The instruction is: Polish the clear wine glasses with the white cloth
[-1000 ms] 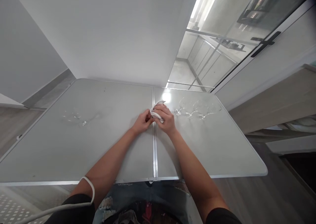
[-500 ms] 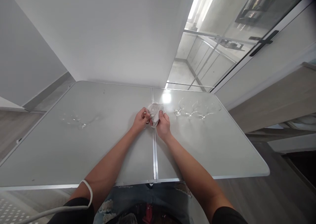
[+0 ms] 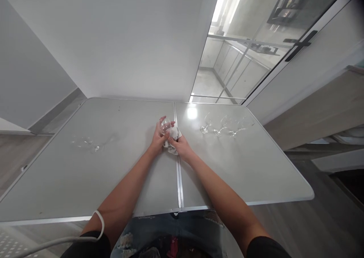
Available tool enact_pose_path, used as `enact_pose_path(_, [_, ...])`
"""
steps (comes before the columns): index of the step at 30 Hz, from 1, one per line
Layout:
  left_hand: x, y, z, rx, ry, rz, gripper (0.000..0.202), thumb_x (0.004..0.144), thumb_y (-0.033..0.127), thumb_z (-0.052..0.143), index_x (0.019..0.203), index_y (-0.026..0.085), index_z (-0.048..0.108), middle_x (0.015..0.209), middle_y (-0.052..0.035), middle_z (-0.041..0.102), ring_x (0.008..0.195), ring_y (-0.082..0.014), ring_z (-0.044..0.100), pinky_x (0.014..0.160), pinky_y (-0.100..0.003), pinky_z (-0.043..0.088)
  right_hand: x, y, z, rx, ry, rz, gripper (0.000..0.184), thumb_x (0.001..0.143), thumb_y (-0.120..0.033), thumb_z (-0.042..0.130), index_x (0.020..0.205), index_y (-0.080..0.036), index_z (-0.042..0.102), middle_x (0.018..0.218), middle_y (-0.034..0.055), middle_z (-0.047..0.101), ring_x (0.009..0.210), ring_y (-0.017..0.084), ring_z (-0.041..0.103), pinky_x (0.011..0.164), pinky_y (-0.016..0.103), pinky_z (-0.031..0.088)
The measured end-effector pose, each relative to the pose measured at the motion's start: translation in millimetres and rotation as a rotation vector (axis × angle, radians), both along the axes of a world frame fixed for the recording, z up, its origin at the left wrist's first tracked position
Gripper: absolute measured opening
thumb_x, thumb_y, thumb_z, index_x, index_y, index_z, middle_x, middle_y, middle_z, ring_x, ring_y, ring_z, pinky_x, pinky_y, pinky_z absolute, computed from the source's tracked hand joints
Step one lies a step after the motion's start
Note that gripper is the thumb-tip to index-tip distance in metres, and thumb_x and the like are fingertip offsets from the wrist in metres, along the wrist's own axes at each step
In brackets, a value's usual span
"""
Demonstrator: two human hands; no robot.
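Clasping wineglass (image 3: 165, 126) & cloth (image 3: 174, 132) w/ both hands (image 3: 156, 141); 3 glasses (image 3: 217, 131) nearby R, glassware (image 3: 97, 148) L on tbl (image 3: 233, 170).

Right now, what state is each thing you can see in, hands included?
Left hand, closed on the held glass
Right hand, closed on the white cloth
Held glass, bowl mostly uncovered
White cloth, crumpled
Three stemmed glasses on the right, standing upright
Glassware on the left, pose unclear
Table, opened flat
White cable, curving over the left arm
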State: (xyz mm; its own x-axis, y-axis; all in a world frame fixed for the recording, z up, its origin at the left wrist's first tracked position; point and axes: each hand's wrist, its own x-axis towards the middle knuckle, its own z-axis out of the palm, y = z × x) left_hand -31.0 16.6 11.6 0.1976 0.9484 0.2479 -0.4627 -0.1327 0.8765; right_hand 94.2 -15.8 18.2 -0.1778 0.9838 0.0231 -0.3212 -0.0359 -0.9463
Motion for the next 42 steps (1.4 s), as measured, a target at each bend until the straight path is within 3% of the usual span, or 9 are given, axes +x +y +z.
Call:
enact_pose_path(4, [-2.1,-3.8,6.6,-0.078,-0.113,-0.072,0.068,0.080,0.056,0.076,0.133,0.024,0.050,0.114,-0.0097,0.068,0.099,-0.0215,0.067,0.085,-0.032,0.052,2.3,-6.4,10.8,-0.062,0.051,-0.004,0.048,0.071,-0.047,0.087,0.107,-0.026,0.064,0.098,0.0017,0.071,0.089,0.017,0.065,0.073,0.026,0.055])
enact_pose_path(9, [-2.2,-0.4,7.6,-0.120,-0.155,0.063,0.053,0.084,0.053,0.073,0.125,0.025,0.053,0.105,-0.0049,0.068,0.089,-0.0173,0.067,0.077,-0.028,0.053,5.6,-7.8,20.4,-0.103,0.149,0.190,0.050,0.085,-0.073,0.058,0.084,-0.023,0.059,0.079,0.0026,0.063,0.071,0.018,0.059,0.058,0.028,0.049])
enact_pose_path(13, [-0.1,-2.4,8.8,-0.062,-0.157,0.054,0.055,0.083,0.055,0.074,0.124,0.025,0.053,0.105,-0.0059,0.067,0.096,-0.0184,0.065,0.082,-0.029,0.052,0.6,-8.3,12.2,0.088,-0.076,0.030,0.041,0.086,-0.059,0.066,0.076,-0.023,0.049,0.069,-0.0030,0.050,0.061,0.012,0.045,0.056,0.023,0.038])
enact_pose_path(19, [0.5,-6.4,9.8,-0.010,-0.103,-0.052,0.068,0.079,0.053,0.079,0.132,0.026,0.047,0.114,-0.0079,0.064,0.101,-0.0202,0.066,0.087,-0.032,0.051,4.2,-11.5,8.9,0.253,-0.453,-0.178,0.027,0.083,-0.029,0.065,0.103,-0.026,0.046,0.075,-0.0047,0.060,0.061,0.014,0.050,0.060,0.024,0.038])
enact_pose_path(25, [-5.4,-5.6,13.1,-0.139,-0.198,-0.155,0.066,0.076,0.060,0.077,0.126,0.023,0.054,0.110,-0.0080,0.064,0.089,-0.0198,0.065,0.076,-0.031,0.053,0.2,-10.1,10.5,-0.128,0.019,0.137,0.028,0.080,-0.040,0.070,0.090,-0.024,0.050,0.065,-0.0040,0.059,0.055,0.014,0.053,0.055,0.027,0.045])
enact_pose_path(28, [-7.1,-4.9,12.7,-0.157,-0.217,-0.183,0.068,0.076,0.064,0.074,0.126,0.022,0.057,0.109,-0.0092,0.064,0.084,-0.0191,0.064,0.073,-0.031,0.053,-1.0,-7.9,7.6,-0.176,0.100,0.263,0.030,0.078,-0.043,0.072,0.078,-0.022,0.050,0.062,-0.0024,0.056,0.056,0.015,0.052,0.055,0.028,0.047])
enact_pose_path(36, [-4.3,5.1,-5.6,-0.109,-0.124,0.012,0.056,0.077,0.046,0.082,0.121,0.021,0.060,0.117,-0.0096,0.068,0.098,-0.0186,0.066,0.083,-0.028,0.052,2.0,-8.1,8.4,0.255,-0.605,-0.277,0.021,0.083,-0.032,0.067,0.078,-0.025,0.047,0.072,0.0001,0.053,0.070,0.019,0.053,0.072,0.030,0.044])
enact_pose_path(38, [-7.2,4.9,-4.8,-0.123,-0.153,-0.034,0.054,0.076,0.049,0.081,0.118,0.020,0.063,0.117,-0.0102,0.069,0.097,-0.0197,0.067,0.081,-0.029,0.053,0.6,-9.0,10.4,0.197,-0.500,-0.212,0.023,0.083,-0.035,0.066,0.077,-0.025,0.047,0.070,-0.0001,0.052,0.067,0.018,0.052,0.068,0.030,0.045])
enact_pose_path(42, [-12.5,1.4,1.3,-0.182,-0.225,-0.188,0.060,0.077,0.059,0.076,0.119,0.017,0.066,0.116,-0.0117,0.068,0.092,-0.0209,0.067,0.076,-0.031,0.054,1.2,-8.6,14.6,-0.096,-0.047,0.202,0.032,0.082,-0.048,0.067,0.073,-0.023,0.049,0.063,-0.0014,0.052,0.059,0.016,0.051,0.056,0.028,0.045])
